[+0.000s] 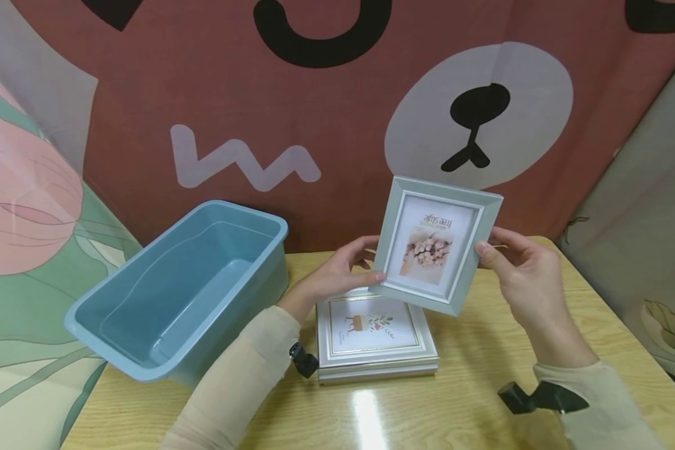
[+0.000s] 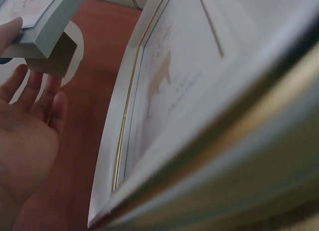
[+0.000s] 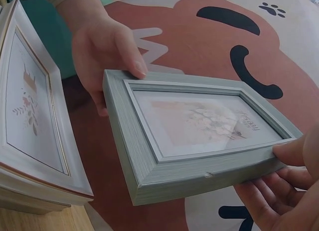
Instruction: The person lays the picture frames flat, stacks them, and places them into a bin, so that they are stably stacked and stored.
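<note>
A grey-green picture frame with a blossom print is held up, tilted, above the table. My right hand pinches its right edge, thumb on the front and fingers behind. At the lower left corner my left hand grips it, thumb on the front face; the left wrist view shows those fingers under the back. Just below lies a stack of white picture frames, the top one showing a plant and animal drawing. The raised frame overlaps the stack's upper right corner in the head view.
A blue plastic bin stands left of the stack, beside my left forearm. The wooden table ends against a printed bear curtain at the back. Another printed cloth hangs at the right.
</note>
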`<state>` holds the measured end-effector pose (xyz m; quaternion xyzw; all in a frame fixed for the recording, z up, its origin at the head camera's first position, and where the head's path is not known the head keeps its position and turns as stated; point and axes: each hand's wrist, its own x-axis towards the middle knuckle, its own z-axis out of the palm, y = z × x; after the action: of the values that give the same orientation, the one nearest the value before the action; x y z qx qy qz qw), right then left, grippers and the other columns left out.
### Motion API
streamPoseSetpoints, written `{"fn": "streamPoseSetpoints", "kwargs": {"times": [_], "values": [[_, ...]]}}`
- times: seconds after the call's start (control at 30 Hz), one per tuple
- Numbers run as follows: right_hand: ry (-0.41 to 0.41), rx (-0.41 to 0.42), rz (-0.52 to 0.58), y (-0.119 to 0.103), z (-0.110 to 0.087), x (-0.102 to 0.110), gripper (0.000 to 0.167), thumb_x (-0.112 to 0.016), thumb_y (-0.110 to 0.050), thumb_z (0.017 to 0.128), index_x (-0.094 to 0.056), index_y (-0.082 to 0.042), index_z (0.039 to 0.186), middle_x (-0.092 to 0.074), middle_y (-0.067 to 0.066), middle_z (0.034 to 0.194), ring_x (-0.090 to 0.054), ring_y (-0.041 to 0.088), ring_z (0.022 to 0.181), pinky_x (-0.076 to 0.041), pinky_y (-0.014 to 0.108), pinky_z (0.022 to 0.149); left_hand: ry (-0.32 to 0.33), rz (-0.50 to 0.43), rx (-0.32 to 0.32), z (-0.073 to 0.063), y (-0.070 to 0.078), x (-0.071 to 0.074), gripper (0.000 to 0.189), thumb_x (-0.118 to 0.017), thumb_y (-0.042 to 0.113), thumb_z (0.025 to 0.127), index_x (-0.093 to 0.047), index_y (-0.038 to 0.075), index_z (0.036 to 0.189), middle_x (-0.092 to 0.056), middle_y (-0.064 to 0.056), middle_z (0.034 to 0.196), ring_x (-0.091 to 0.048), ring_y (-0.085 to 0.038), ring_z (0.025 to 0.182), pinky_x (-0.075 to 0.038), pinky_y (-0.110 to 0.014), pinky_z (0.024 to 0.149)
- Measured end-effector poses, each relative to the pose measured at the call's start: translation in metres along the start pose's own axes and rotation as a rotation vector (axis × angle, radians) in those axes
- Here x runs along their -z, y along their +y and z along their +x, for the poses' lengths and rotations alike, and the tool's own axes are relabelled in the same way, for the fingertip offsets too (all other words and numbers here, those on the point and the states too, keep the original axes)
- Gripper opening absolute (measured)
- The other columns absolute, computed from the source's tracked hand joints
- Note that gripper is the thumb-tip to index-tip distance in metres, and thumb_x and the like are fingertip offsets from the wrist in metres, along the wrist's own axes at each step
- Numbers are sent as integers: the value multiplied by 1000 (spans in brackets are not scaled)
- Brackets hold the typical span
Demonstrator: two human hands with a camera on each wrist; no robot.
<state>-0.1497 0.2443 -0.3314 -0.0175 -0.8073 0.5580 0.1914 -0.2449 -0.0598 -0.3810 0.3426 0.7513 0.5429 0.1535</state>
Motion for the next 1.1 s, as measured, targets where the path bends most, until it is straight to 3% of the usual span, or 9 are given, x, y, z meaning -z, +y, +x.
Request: {"fn": "streamPoseSetpoints", "kwargs": {"times": [0.3, 0.67, 0.83, 1.1], "values": [[6, -19, -17, 0, 1, 2, 44, -70, -17, 106, -65, 3, 145, -71, -26, 104, -74, -5, 85, -55, 7, 84, -5, 4, -19, -6, -4, 4, 61, -74, 3, 98, -51, 2, 154, -63, -18, 142, -64, -21, 120, -54, -27, 98], [24, 9, 14, -1, 2, 2, 43, -71, -13, 105, -65, 6, 143, -72, -26, 103, -75, -6, 84, -57, 7, 84, -62, -11, 41, -14, -4, 5, 47, -74, 7, 99, -59, 3, 142, -68, -15, 129, -66, -19, 114, -56, -30, 107], [24, 11, 13, -1, 1, 2, 43, -71, -13, 105, -65, 5, 144, -72, -26, 104, -75, -6, 86, -57, 7, 84, -51, -1, 58, -17, -3, 4, 38, -75, 8, 100, -64, 2, 135, -72, -15, 126, -68, -18, 111, -58, -31, 105], [14, 26, 168, -1, 3, 2, 39, -74, -6, 101, -69, 8, 137, -77, -18, 101, -77, -2, 81, -59, 9, 82, 4, 30, 71, -21, -4, 2, 36, -78, 9, 99, -67, 2, 133, -74, -14, 122, -70, -16, 107, -60, -29, 101]]}}
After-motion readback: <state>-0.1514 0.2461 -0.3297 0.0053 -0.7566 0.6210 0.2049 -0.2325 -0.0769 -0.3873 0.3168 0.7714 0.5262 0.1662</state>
